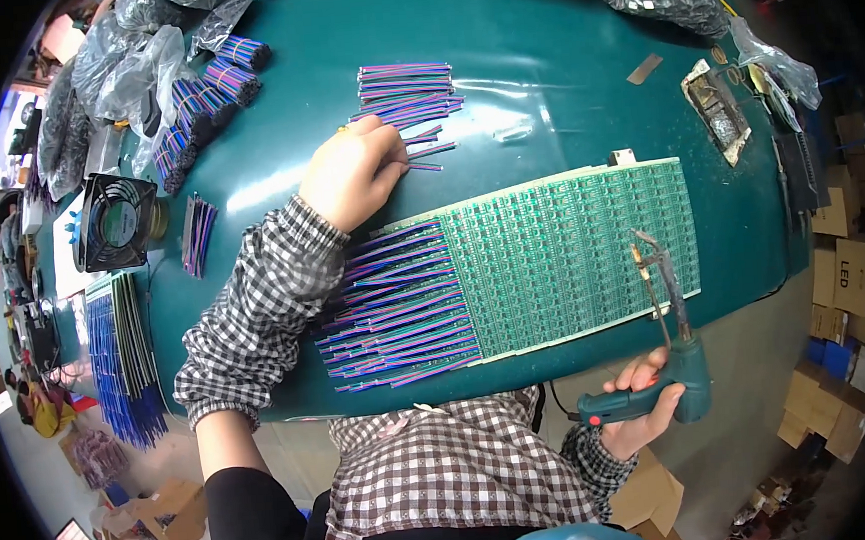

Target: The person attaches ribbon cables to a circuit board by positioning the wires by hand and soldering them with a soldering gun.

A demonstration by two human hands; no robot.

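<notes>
Circuit-board panel [572, 260], gridded, lies nearside on the glossy table [309, 78]. Off its edge, the right hand [647, 395] wraps a pistol-shaped soldering gun [691, 380]; mid-table, the left hand [355, 170] arches, fingers curled at thin wires [413, 106], grip unclear from here.

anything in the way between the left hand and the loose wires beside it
Nothing visible does. The left hand is right at the loose wires, its exact contact unclear; the circuit boards lie nearer the person, outside that gap.
</notes>
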